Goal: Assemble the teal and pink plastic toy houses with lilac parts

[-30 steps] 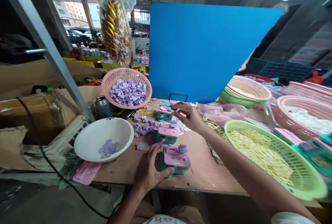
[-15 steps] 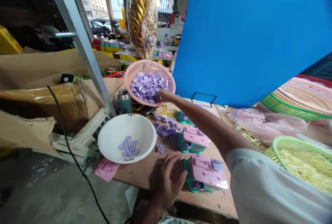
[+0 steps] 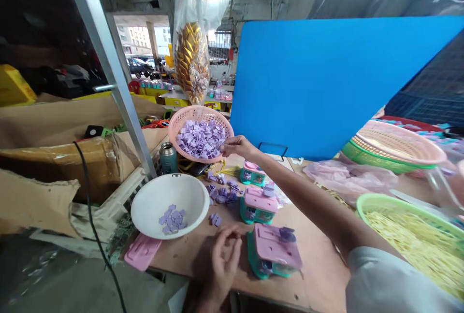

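My right hand [image 3: 237,148] is at the right rim of a pink basket [image 3: 173,129] heaped with small purple plastic pieces [image 3: 201,138]. Its fingertips are pinched on what looks like one purple piece, mostly covered by the fingers. Low at the table's front edge, my left hand [image 3: 225,257] is curled with fingers apart and nothing visible in it. Just right of it stands a toy box [image 3: 273,250] with teal base, pink lid and a purple part on top. Two similar boxes [image 3: 258,204] [image 3: 252,173] stand behind it. Loose purple parts [image 3: 224,193] lie left of these.
A white bowl [image 3: 145,211] with flat purple pieces stands at left, a pink lid [image 3: 142,251] beneath its edge. Behind it is a metal flask [image 3: 168,158]. A blue board [image 3: 308,86] rises at the back. A green basket [image 3: 366,202] of yellow strips stands right.
My right hand has drawn back from over the purple pieces to the basket's rim. My left hand's fingers have curled more. The head view has tilted up and shifted right.
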Motion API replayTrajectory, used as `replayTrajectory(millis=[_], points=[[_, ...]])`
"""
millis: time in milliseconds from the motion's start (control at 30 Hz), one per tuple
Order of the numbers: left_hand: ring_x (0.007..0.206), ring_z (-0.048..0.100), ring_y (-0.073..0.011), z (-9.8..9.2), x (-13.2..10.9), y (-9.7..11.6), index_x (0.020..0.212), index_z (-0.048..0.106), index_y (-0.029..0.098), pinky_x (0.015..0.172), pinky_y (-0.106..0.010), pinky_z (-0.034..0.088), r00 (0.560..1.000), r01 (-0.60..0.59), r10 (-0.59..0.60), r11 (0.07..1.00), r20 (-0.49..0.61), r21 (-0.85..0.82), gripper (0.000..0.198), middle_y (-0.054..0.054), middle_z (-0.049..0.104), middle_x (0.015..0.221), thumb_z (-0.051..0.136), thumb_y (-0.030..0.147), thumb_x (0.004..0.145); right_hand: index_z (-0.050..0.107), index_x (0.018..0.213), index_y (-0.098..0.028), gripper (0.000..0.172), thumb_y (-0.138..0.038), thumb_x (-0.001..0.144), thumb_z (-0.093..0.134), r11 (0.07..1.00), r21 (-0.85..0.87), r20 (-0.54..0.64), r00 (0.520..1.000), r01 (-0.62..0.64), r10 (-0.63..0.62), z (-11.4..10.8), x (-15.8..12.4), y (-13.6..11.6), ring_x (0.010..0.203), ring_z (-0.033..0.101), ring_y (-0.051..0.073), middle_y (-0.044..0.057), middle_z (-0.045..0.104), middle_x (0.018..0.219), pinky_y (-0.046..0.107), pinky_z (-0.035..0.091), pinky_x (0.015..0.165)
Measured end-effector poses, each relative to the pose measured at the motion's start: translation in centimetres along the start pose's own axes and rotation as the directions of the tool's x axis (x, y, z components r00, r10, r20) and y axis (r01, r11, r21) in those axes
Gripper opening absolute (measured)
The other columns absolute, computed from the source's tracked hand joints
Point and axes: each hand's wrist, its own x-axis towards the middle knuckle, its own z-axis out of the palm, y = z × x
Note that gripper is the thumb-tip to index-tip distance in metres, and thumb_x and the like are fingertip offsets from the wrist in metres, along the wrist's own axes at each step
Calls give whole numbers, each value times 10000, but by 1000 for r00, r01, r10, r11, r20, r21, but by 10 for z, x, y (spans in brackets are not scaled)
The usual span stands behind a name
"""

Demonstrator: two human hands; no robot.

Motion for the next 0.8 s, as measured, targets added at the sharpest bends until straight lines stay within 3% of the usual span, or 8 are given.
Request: replayTrajectory(millis=[100, 167, 267, 367, 433, 500, 700, 800], points=[[977, 760, -248, -5, 11, 42, 1081, 758, 187, 896, -353, 638, 991, 45, -59, 993, -122, -112, 431, -115, 774, 1041, 755, 565, 874, 683, 785, -146, 556, -686, 747, 811, 967, 255, 126, 991, -1, -32, 5, -72, -18, 657, 676, 150, 39, 687, 709, 287, 589, 680], [909, 752, -209, -8, 22, 72, 1122, 751, 183, 869, -331, 636, 992, 22, -43, 983, -115, -181, 443, -102, 774, 1054, 788, 536, 858, 682, 812, -151, 485, -629, 862, 754, 973, 227, 173, 982, 35, -75, 11, -120, -27, 663, 661, 143, 28, 666, 717, 272, 575, 659], [802, 741, -172, -7, 34, 104, 1179, 754, 178, 796, -309, 643, 987, 156, -138, 937, 79, -313, 542, -96, 786, 1036, 815, 581, 820, 712, 868, -151, 348, -462, 1009, 644, 954, -57, 86, 953, 296, -290, 22, -183, -36, 772, 665, 167, 73, 672, 831, 293, 566, 705], [703, 739, -173, 1, 30, 115, 1050, 805, 160, 723, -319, 660, 920, 376, -293, 852, 262, -365, 577, -79, 801, 890, 910, 594, 685, 742, 998, -159, 227, -254, 1062, 545, 761, -426, 62, 855, 490, -516, 32, -232, -35, 932, 669, 207, 141, 669, 1011, 336, 567, 786], [675, 738, -153, 9, 21, 117, 957, 826, 170, 720, -292, 661, 879, 465, -365, 800, 308, -378, 520, -53, 805, 841, 991, 489, 581, 735, 1108, -163, 229, -160, 1057, 512, 671, -521, 59, 806, 528, -588, 37, -255, -31, 975, 664, 210, 155, 653, 1058, 330, 569, 790], [703, 750, -143, 16, 12, 118, 913, 834, 184, 746, -268, 660, 849, 518, -399, 759, 346, -395, 462, -40, 814, 853, 1015, 398, 545, 718, 1208, -175, 260, -117, 1042, 526, 667, -514, -3, 777, 539, -630, 41, -273, -27, 1012, 663, 201, 151, 642, 1085, 311, 574, 796], [816, 776, -171, 30, -3, 123, 940, 835, 195, 772, -254, 652, 821, 544, -368, 736, 436, -404, 385, -46, 826, 942, 988, 310, 607, 678, 1364, -234, 361, -141, 1043, 543, 847, -365, -235, 841, 387, -486, 52, -307, -30, 1116, 668, 211, 139, 672, 1178, 357, 596, 906], [836, 774, -178, 31, -7, 121, 946, 830, 192, 772, -252, 645, 823, 540, -363, 739, 437, -402, 367, -50, 824, 958, 973, 298, 625, 694, 1358, -252, 360, -159, 1040, 553, 891, -290, -331, 837, 349, -436, 58, -319, -32, 1139, 671, 220, 132, 681, 1195, 368, 599, 929]])
